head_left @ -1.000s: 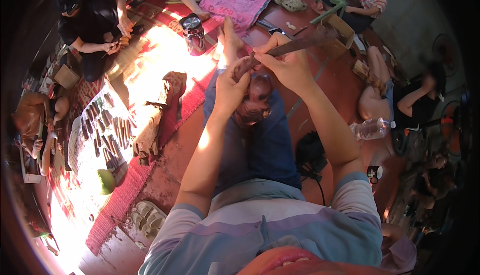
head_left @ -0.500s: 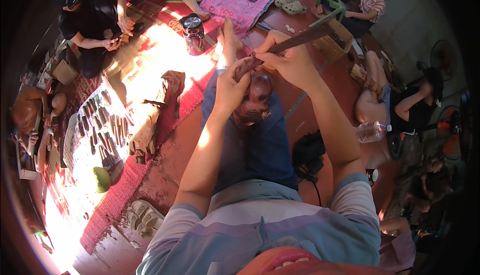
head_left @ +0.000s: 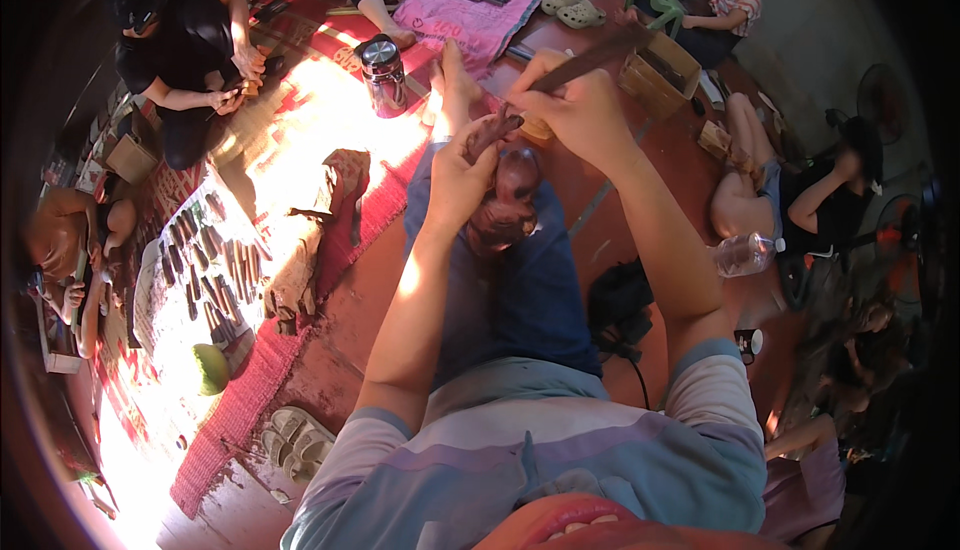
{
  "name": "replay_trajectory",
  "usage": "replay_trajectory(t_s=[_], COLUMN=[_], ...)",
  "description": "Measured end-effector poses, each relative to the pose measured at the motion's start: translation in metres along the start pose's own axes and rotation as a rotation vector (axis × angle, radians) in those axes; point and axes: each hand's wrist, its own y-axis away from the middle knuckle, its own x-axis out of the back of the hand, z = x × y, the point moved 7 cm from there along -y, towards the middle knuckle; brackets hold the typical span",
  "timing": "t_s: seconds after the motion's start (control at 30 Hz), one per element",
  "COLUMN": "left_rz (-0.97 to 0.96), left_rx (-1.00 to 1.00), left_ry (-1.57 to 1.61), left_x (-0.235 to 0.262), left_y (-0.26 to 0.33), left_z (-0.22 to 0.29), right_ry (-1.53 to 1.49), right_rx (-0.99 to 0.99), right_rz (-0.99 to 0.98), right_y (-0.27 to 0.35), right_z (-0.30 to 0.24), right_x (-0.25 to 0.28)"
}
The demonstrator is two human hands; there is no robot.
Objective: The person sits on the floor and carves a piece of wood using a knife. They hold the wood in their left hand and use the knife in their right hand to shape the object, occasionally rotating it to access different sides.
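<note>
I sit on the floor [head_left: 640, 165] with my legs out in front of me. My left hand [head_left: 462, 165] is curled shut around a small dark brown piece [head_left: 492, 135], and it holds the piece up over my knees. My right hand [head_left: 580, 105] is closed tight around a long dark tool [head_left: 590, 58]. The tool's low end touches the top of the small brown piece, and its other end sticks up and away to the right. My two hands are very close, almost touching. Under them, on my blue trousers [head_left: 520, 280], lies a round reddish-brown lump [head_left: 505, 205]. A shiny metal pot [head_left: 383, 72] stands on the red mat [head_left: 330, 250] just left of my foot. Many little dark sticks [head_left: 210, 270] lie in rows in the sun farther left. A clear plastic bottle [head_left: 745, 253] lies on the floor to my right. Other people sit around me. One in black [head_left: 185, 45] works with both hands at the top left.
</note>
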Motion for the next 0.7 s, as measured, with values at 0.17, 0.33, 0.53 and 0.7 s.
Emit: replay_trajectory(t_s=[0.17,0.33,0.53,0.7], left_rz=[-0.022,-0.003,0.019,-0.006], left_rx=[0.026,0.012,-0.056,-0.049], left_ry=[0.008,0.026,0.026,0.099], left_x=[-0.001,0.000,0.001,-0.001], left_y=[-0.001,0.001,0.000,0.000], left_z=[0.002,0.001,0.000,0.002], right_ry=[-0.103,0.052,0.229,0.192], right_rx=[-0.070,-0.132,-0.096,-0.212], right_rz=[0.233,0.231,0.275,0.211], right_y=[0.011,0.032,0.026,0.017], right_z=[0.000,-0.004,-0.004,-0.001], right_x=[0.020,0.000,-0.014,-0.007])
